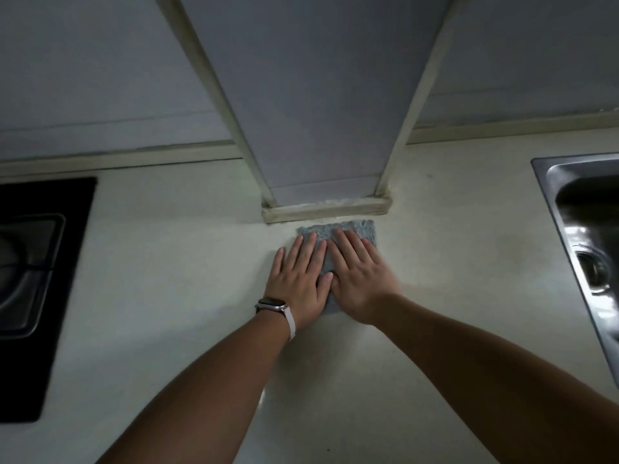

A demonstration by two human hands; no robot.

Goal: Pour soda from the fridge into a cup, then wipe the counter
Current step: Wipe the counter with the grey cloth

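Head view: left hand point(299, 283) and right hand point(359, 275) lie side by side, fingers point(351, 244) straight and flat, pressing a blue cloth point(338, 230) on the table point(167, 262), between stove point(33, 279) and sink point(589, 229).

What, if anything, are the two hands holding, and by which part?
Nothing is gripped. The left hand and right hand lie flat, fingers straight, pressing the grey-blue cloth onto the counter, covering most of its top face.
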